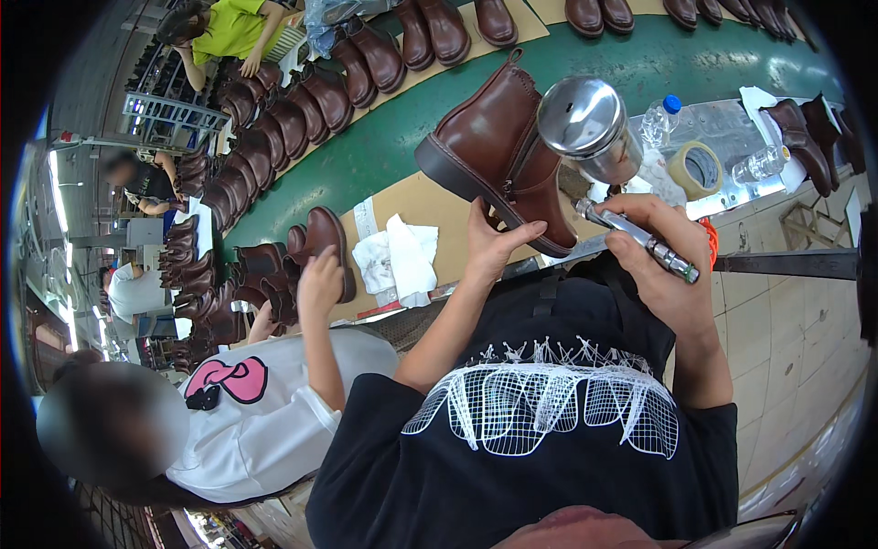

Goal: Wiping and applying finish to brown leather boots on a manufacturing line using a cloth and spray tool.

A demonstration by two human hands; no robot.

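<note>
A brown leather ankle boot (489, 123) with a side zipper, a dark sole and a pull loop lies tilted in front of me. My left hand (497, 245) grips it by the sole, the thumb near one end. In my right hand (675, 261) is a slim silver pen-shaped tool (647, 242), held between thumb and fingers beside the boot. I cannot make out its exact kind. Just beyond my right hand stands a shiny metal can (585, 123) with a round lid, partly overlapping the boot from here.
White cloths (412, 261) lie on cardboard (380, 206) at left. A tape roll (695, 170) and clear bottles (660, 121) stand at right. Brown boots (306, 101) line the green conveyor belt (384, 137). A co-worker in a white shirt (265, 416) handles a boot (322, 242) close on my left.
</note>
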